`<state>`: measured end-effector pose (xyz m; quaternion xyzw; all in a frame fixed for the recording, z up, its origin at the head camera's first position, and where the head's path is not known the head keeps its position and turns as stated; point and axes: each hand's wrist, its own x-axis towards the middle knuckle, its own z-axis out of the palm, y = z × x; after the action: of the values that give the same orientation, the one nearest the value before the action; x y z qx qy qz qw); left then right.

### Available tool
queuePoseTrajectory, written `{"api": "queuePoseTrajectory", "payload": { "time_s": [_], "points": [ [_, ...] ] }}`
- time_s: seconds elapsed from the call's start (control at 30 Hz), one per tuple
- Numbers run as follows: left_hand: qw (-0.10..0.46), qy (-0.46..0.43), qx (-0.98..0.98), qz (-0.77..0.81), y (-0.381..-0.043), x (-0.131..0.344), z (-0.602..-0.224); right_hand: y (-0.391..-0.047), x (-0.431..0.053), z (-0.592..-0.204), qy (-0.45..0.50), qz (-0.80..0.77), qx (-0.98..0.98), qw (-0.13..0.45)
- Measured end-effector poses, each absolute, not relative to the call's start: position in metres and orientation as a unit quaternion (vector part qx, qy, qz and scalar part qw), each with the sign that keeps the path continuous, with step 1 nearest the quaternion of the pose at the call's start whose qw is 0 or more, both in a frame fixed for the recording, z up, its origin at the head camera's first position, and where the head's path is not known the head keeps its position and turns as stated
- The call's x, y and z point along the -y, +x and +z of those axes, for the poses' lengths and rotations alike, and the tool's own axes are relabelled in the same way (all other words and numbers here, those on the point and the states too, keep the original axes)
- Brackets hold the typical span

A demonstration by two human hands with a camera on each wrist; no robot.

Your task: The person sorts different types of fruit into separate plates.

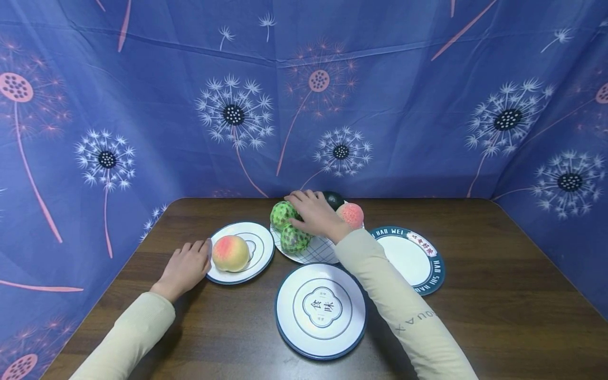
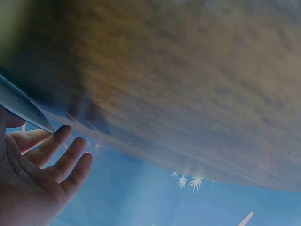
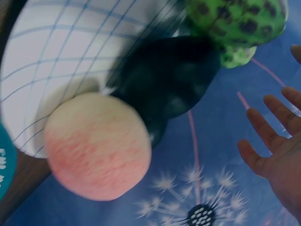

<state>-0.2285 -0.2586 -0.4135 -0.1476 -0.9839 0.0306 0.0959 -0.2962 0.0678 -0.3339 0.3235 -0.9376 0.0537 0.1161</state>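
My left hand (image 1: 185,267) is at the left rim of a white plate (image 1: 263,240) with a blue edge, on which a yellow-pink peach (image 1: 230,253) sits. In the left wrist view its loosely extended fingers (image 2: 70,159) meet that plate's edge (image 2: 23,107). My right hand (image 1: 315,214) reaches over a grid-patterned plate (image 1: 309,257), beside two bumpy green custard apples (image 1: 294,238). Its fingers are spread in the right wrist view, apart from the fruit there. A dark, glossy avocado-like fruit (image 3: 169,77) and a pink peach (image 3: 99,146) share this plate.
A white plate (image 1: 296,309) with a flower-shaped emblem lies at the front middle. Right of it, a teal-rimmed plate (image 1: 404,258) is partly covered by the right sleeve (image 1: 404,301). A blue dandelion-print cloth (image 1: 404,132) hangs behind the brown wooden table (image 1: 494,295).
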Motion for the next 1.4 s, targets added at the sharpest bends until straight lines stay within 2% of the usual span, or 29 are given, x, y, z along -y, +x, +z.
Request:
{"api": "queuePoseTrajectory", "payload": {
  "time_s": [0.5,1.4],
  "points": [
    [0.096,-0.148,0.984,0.029,-0.228,0.258,-0.413,-0.302,-0.119,-0.345,0.275,0.061,0.952,0.12],
    [0.092,-0.148,0.984,0.03,-0.228,0.258,-0.412,-0.306,-0.171,-0.368,0.187,0.1,0.975,0.063]
  ]
}}
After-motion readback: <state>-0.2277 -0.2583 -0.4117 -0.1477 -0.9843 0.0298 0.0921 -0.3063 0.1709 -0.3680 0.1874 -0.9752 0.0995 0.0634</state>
